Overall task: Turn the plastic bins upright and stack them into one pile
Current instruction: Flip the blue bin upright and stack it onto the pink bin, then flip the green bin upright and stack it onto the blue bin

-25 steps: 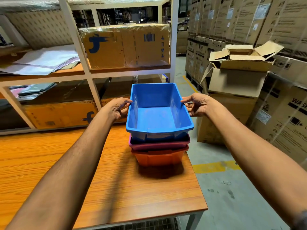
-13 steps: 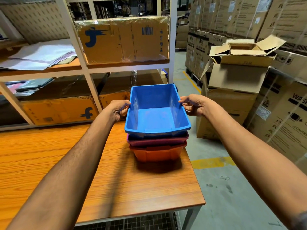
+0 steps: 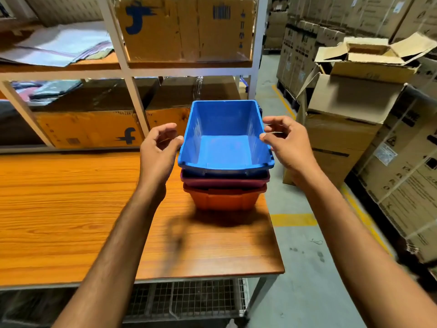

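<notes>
Three plastic bins stand upright in one pile near the right end of the wooden table (image 3: 71, 209). The blue bin (image 3: 224, 147) is on top, nested in a maroon bin (image 3: 224, 182), which sits in an orange bin (image 3: 222, 201) at the bottom. My left hand (image 3: 158, 150) hovers just left of the blue bin's rim with fingers curled and apart, holding nothing. On the other side, my right hand (image 3: 286, 143) is close to the rim, fingers spread, thumb tip near or just touching the edge.
A white metal shelf rack (image 3: 127, 69) with cardboard boxes (image 3: 184, 29) stands behind the table. Stacked cartons (image 3: 350, 110) line the aisle on the right. The table's right edge drops to a concrete floor (image 3: 307, 268) with yellow markings.
Both hands have let go of the blue bin's side rims and pulled back a little toward me. The blue bin now rests settled on the pile.
</notes>
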{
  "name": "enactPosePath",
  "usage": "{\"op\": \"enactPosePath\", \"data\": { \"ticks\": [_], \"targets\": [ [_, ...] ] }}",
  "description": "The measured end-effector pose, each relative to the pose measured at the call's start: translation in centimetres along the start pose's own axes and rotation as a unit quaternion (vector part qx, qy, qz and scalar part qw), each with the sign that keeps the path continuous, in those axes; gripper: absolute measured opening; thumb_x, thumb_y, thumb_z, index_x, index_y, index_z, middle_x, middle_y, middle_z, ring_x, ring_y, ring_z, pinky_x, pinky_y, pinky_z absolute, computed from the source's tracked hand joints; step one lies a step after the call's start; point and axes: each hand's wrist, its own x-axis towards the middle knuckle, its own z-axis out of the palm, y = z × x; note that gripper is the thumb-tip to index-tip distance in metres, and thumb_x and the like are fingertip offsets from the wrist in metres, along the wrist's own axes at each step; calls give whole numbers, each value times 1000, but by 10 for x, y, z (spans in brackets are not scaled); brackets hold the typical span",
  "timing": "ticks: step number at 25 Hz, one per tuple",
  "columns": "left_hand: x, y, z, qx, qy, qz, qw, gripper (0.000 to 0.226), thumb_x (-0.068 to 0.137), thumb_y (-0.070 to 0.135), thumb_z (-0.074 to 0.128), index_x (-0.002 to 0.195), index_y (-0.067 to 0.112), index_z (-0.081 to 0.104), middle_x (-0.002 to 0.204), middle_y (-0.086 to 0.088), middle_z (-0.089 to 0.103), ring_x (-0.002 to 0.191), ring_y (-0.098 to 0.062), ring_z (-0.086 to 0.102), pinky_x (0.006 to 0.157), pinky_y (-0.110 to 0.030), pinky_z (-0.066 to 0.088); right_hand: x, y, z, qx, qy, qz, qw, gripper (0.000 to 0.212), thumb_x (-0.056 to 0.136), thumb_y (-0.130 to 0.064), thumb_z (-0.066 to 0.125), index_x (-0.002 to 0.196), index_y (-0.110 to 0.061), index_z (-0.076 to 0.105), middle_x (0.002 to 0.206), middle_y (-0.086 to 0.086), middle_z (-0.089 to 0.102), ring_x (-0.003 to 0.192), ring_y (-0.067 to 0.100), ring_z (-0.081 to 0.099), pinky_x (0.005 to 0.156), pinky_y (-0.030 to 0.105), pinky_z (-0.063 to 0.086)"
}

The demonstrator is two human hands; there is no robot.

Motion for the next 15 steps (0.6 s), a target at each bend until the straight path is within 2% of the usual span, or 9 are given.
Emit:
{"op": "enactPosePath", "data": {
  "ticks": [2,4,9,13,15],
  "targets": [
    [-26,-4,-5,15,3,29,999,33,96,14,68,126,27,66,116,16,67,108,6,62,81,-7,52,-23,2,3,-30,-18,-52,998,34,92,-9,72,124,-20,67,105,-3,68,95,4,65,80,18,57],
    [-48,-11,-10,44,5,55,997,34,95,16,69,127,26,65,122,13,68,111,4,63,83,-7,50,-45,5,10,-55,-52,-95,993,31,90,-11,73,119,-20,69,101,-4,70,88,1,66,79,15,54],
    [-112,-37,-42,168,39,102,980,36,93,19,70,127,29,63,126,12,66,115,-7,61,91,-29,48,-112,16,39,-39,-128,-162,978,25,88,-11,74,113,-15,73,96,-4,72,87,5,68,83,22,54],
    [-164,-70,-88,250,68,69,963,43,93,19,71,134,25,61,132,9,60,124,-14,52,100,-33,44,-173,32,71,-71,-186,-195,960,25,90,-12,74,115,-17,72,98,-7,70,94,11,66,79,33,54],
    [-188,-87,-117,258,80,23,962,47,93,21,71,137,29,58,136,9,56,130,-13,47,104,-44,45,-205,43,94,-120,-221,-207,945,29,92,-18,72,121,-21,69,104,-10,67,102,11,61,79,35,52]
  ]
}}
